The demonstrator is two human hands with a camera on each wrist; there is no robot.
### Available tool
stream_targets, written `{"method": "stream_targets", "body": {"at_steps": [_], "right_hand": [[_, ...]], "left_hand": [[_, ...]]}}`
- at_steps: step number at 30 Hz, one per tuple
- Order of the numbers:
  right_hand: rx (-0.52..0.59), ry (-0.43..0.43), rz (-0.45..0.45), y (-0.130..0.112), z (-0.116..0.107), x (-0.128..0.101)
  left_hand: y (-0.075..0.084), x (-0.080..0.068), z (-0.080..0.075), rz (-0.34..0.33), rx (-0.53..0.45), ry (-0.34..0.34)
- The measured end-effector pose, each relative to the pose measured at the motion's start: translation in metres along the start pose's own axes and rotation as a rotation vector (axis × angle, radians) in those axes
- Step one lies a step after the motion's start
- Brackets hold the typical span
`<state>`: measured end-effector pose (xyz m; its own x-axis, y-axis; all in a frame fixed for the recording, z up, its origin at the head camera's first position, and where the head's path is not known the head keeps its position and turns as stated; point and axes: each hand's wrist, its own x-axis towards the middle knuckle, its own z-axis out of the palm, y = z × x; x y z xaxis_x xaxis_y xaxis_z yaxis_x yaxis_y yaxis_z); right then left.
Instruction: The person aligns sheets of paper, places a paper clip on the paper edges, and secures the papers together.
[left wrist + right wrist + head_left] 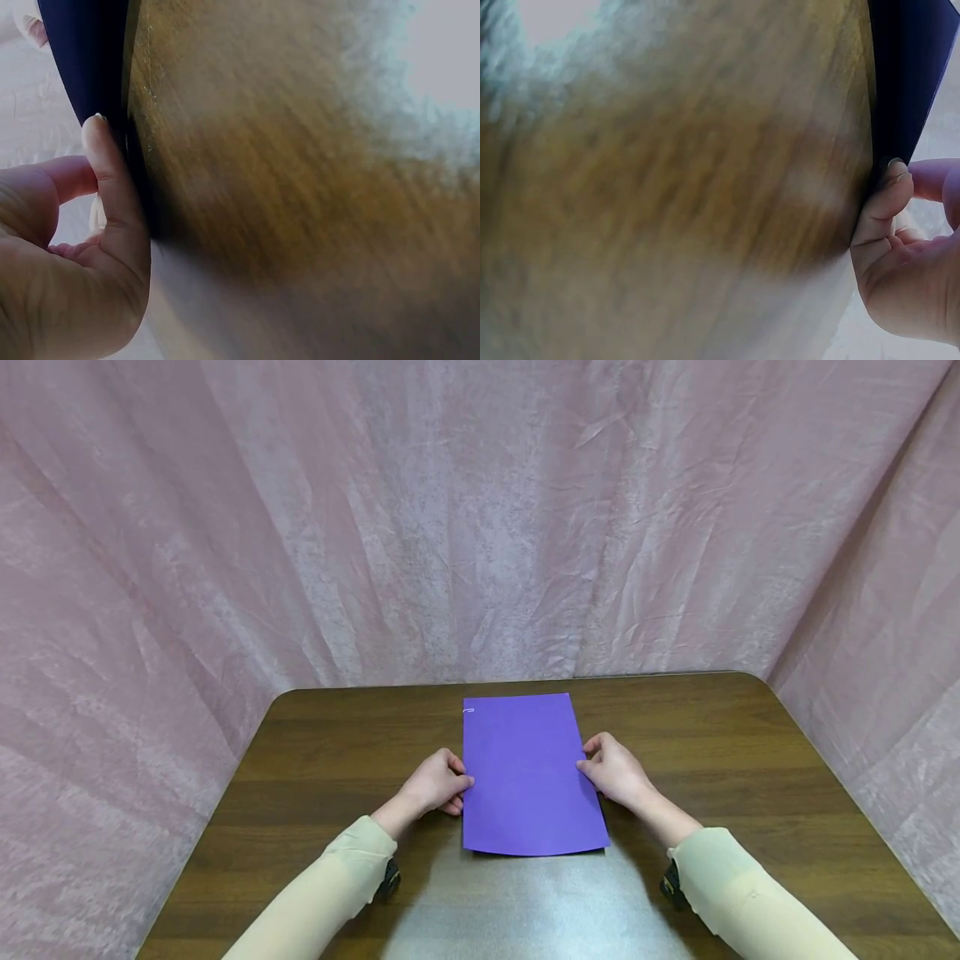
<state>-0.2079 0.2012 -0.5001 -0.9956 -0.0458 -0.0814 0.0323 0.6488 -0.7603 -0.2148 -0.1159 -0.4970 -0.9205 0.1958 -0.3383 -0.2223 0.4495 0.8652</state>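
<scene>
Both of my hands sit at the long edges of a purple sheet that lies flat near the middle of the brown wooden table, its short edges pointing toward me and away from me. My left hand has its fingers curled and pinches the sheet's left edge, the thumb lying along that edge in the left wrist view, while my right hand pinches the right edge the same way. Pink crinkled cloth hangs behind and beside the table.
</scene>
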Motion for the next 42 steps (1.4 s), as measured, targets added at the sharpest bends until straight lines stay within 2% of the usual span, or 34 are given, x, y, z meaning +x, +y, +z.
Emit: {"method": "stream_targets", "body": {"at_steps": [7, 27, 34, 42], "right_hand": [[-0.079, 0.022, -0.023, -0.0022, 0.0010, -0.0007], [-0.133, 0.037, -0.046, 0.0005, 0.0042, 0.0033], [-0.164, 0.027, -0.067, 0.0002, 0.0044, 0.0044], [-0.164, -0.008, -0.034, -0.0024, 0.0006, 0.0048]], "left_hand": [[0.0039, -0.0015, -0.0003, 0.014, 0.068, -0.008], [0.0040, 0.0014, -0.0018, 0.043, 0.207, 0.012], [0.0035, 0.0028, -0.0021, 0.052, 0.230, -0.011], [0.0045, 0.0003, -0.0035, 0.061, 0.220, -0.039]]}}
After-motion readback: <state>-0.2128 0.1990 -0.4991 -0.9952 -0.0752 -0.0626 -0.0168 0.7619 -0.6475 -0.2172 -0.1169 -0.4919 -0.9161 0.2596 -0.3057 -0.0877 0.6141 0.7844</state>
